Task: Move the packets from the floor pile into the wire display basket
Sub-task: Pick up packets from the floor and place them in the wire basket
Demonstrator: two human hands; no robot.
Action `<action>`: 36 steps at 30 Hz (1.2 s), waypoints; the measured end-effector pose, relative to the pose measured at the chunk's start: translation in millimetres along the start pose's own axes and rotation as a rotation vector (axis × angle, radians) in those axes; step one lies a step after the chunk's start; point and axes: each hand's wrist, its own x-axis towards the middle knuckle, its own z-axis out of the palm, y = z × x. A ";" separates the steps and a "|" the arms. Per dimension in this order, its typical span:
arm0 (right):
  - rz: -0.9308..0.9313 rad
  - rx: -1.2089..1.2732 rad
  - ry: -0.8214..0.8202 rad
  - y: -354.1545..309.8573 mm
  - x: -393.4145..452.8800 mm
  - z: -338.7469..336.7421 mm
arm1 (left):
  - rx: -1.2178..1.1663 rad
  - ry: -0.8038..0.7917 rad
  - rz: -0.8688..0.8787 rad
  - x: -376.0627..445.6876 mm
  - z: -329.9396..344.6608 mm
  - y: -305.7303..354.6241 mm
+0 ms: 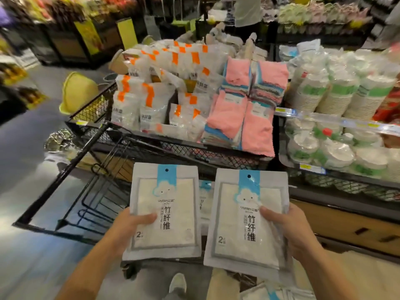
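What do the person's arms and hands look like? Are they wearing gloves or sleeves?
No gloves and no sleeves in view. The left hand and the right hand are both bare, and both forearms are uncovered right down to the bottom of the picture. I see no watch, rings or bracelets on them.

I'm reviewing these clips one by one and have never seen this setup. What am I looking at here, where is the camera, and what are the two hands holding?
There is no machine here: a person wears a wide-angle camera on the head, looking forward and down, so you see their own arms. The left hand holds one white packet with a blue cloud label, thumb on its front. The right hand holds a matching stack of packets in the same grip. Ahead stands the black wire display basket, already holding orange-striped bags and pink cloths. To the right, a shelf carries wrapped paper cups. More packets show at the bottom edge.
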 end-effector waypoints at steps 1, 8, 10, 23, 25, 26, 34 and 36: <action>0.011 -0.009 -0.005 2.0 7.7 9.5 | -0.007 0.006 -0.019 10.1 -8.9 -1.9; 0.092 -0.056 0.074 26.2 76.3 90.1 | 0.006 0.010 -0.102 109.5 -63.8 -12.9; 0.127 -0.071 0.100 37.9 101.1 113.9 | -0.005 0.023 -0.132 146.2 -74.5 -18.9; 0.293 -0.245 0.222 125.5 234.5 183.5 | 0.038 0.019 -0.383 315.9 -87.0 -99.0; 0.320 -0.254 0.222 136.7 252.1 186.7 | 0.049 0.027 -0.406 329.8 -82.6 -111.1; 0.330 -0.267 0.219 141.9 262.7 187.7 | 0.060 0.030 -0.411 337.4 -80.0 -116.5; 0.335 -0.334 0.217 182.2 338.5 196.8 | 0.141 0.062 -0.420 404.2 -69.3 -142.6; 0.324 -0.376 0.246 196.2 350.1 198.2 | 0.225 0.061 -0.397 413.9 -63.3 -146.1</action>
